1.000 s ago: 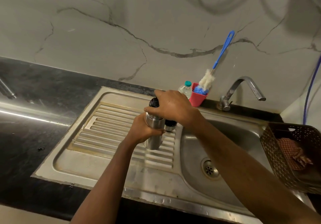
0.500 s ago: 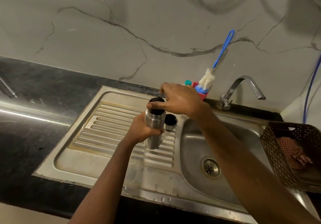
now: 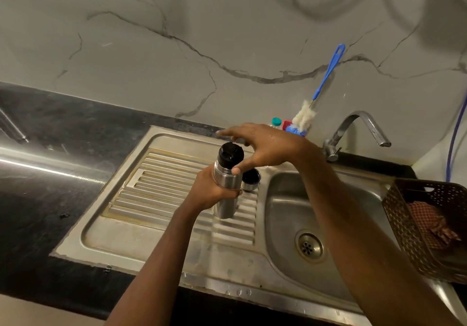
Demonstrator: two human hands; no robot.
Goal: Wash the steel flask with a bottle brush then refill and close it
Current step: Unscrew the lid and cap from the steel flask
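The steel flask (image 3: pixel 225 194) stands upright on the ribbed drainboard (image 3: pixel 161 194), a black stopper (image 3: pixel 230 154) in its neck. My left hand (image 3: pixel 211 190) grips the flask's body from the left. Spread above and right of the stopper, my right hand (image 3: pixel 265 146) has its fingers straight and its thumb reaching down toward the flask's shoulder; it holds nothing. The flask's steel cup lid (image 3: pixel 250 179) sits open side up just right of the flask. The blue-handled bottle brush (image 3: pixel 307 115) leans against the wall in a red cup (image 3: pixel 286 124).
The sink basin (image 3: pixel 303 214) with its drain lies to the right, the tap (image 3: pixel 353 131) behind it. A brown perforated basket (image 3: pixel 409 224) holding a cloth sits on the basin's right edge. A small teal-capped bottle (image 3: pixel 276 121) stands by the red cup. Dark countertop (image 3: pixel 50 174) extends left.
My right hand was gripping the black stopper on top of the flask; it has let go and lifted off, fingers now spread. The flask and left hand stayed in place.
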